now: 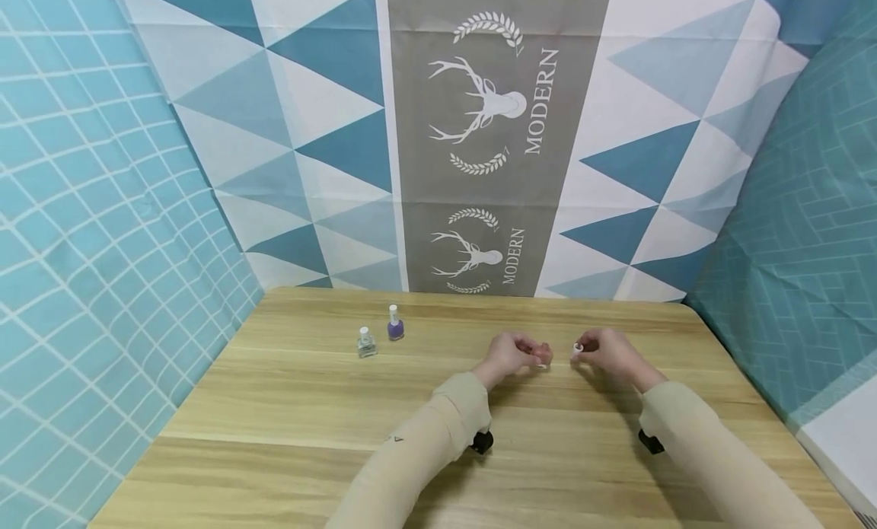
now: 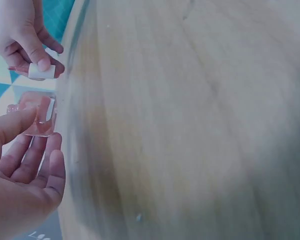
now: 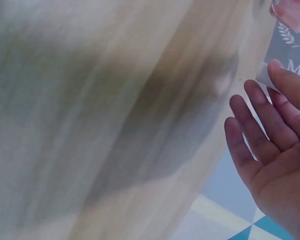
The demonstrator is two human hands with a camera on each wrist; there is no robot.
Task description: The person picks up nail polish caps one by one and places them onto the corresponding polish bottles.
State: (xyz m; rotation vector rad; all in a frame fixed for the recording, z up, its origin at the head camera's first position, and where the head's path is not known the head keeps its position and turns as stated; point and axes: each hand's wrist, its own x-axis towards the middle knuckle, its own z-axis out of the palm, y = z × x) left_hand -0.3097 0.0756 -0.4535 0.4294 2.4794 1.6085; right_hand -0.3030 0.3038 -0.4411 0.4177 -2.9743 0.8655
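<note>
My left hand (image 1: pixel 508 355) pinches a small clear bottle of pink nail polish (image 2: pixel 31 101) between thumb and fingertips, just above the table. In the left wrist view the bottle lies tilted sideways, its neck uncapped. A short gap to the right, my right hand (image 1: pixel 611 352) pinches the white nail polish cap (image 2: pixel 49 72) between thumb and index finger. A reddish brush (image 2: pixel 18 68) sticks out of the cap, apart from the bottle. The right wrist view shows the other fingers of this hand loosely spread, with the cap (image 3: pixel 263 75) partly behind the thumb.
Further back on the left, a purple nail polish bottle (image 1: pixel 395 329) and a clear nail polish bottle (image 1: pixel 366 345) stand upright with white caps. The wooden table (image 1: pixel 288 407) ends at a patterned cloth (image 1: pixel 473 232) behind, with blue cloths at both sides.
</note>
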